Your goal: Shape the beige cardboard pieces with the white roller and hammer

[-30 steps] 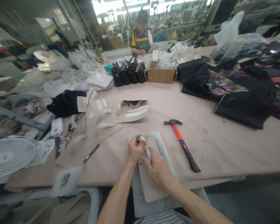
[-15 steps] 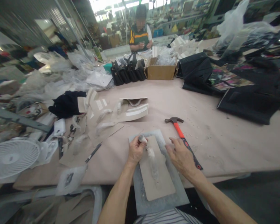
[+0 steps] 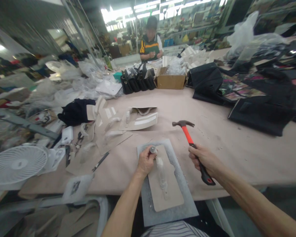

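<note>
My left hand (image 3: 146,161) pinches a small round-topped metal tool (image 3: 153,149) upright at the top end of a beige panel (image 3: 171,187). A clear plastic-wrapped strip (image 3: 161,171) runs down the middle of that panel. Beneath the panel is a grey slab (image 3: 145,200), reaching over the table's front edge. To the right, my right hand (image 3: 203,159) is wrapped round the black grip of a claw hammer (image 3: 187,134), whose red shaft and dark head point away from me.
Beyond the slab lies a beige bag piece (image 3: 145,121). A white fan (image 3: 19,163), a phone-like white item (image 3: 67,135) and a dark cutter (image 3: 101,161) are on the left. Black bags (image 3: 138,80), a cardboard box (image 3: 170,81) and a seated person (image 3: 151,46) are farther back.
My right hand has moved from beside the slab to the hammer and closed round its handle. My left hand still holds the metal tool at the panel's top.
</note>
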The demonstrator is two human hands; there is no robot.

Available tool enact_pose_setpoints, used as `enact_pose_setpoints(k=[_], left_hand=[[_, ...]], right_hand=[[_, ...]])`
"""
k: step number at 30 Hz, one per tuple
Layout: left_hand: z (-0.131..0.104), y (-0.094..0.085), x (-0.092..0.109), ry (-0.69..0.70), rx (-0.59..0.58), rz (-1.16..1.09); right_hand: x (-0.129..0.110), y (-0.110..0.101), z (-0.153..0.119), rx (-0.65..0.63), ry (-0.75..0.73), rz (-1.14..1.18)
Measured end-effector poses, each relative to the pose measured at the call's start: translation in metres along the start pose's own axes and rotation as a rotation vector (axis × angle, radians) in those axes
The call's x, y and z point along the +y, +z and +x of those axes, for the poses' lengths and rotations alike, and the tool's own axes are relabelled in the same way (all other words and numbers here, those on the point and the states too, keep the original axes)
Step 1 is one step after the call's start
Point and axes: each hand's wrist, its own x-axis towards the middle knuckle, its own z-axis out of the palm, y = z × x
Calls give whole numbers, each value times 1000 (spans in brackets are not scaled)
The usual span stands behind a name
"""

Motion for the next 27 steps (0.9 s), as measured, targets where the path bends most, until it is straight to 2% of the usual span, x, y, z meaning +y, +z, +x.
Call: enact_pose_setpoints(k=[2, 4, 5, 7, 9, 10, 12, 14, 16, 17, 18, 20, 22, 24, 27], left_hand=[[1, 0, 0, 31, -10, 32], [1, 1, -1, 49, -9, 57], [1, 2, -2, 45, -3, 61], [1, 3, -4, 17, 14, 58], [0, 3, -6, -6, 20, 48], [0, 3, -7, -9, 18, 41], [0, 3, -7, -4, 10, 29], [0, 2, -5, -4, 5, 20], [0, 2, -4, -12, 5, 15], [0, 2, -3, -15, 8, 14], [0, 2, -3, -15, 8, 16], [0, 2, -3, -1, 10, 34], [-1, 3, -3, 20, 7, 52], [-1, 3, -4, 17, 9, 50], [0, 3, -5, -24, 8, 21]], right_hand=[[-11, 3, -18, 83, -168, -127], [-14, 5, -33, 166, -401, -370], [-14, 5, -37, 168, -504, -500], [-16, 2, -42, 95, -636, -707], [-27, -5, -44, 39, -709, -820], [-37, -8, -46, 62, -737, -829], [-61, -15, -51, 207, -772, -749], [-81, -17, -56, 441, -770, -582], [-83, -14, -59, 604, -775, -458], [-76, -10, -58, 593, -792, -461], [-65, -7, -56, 513, -813, -511], [-34, -1, -47, 239, -804, -695], [-5, -1, -36, 59, -700, -866], [10, -4, -30, 43, -597, -932], [1, -12, -32, 106, -560, -869]])
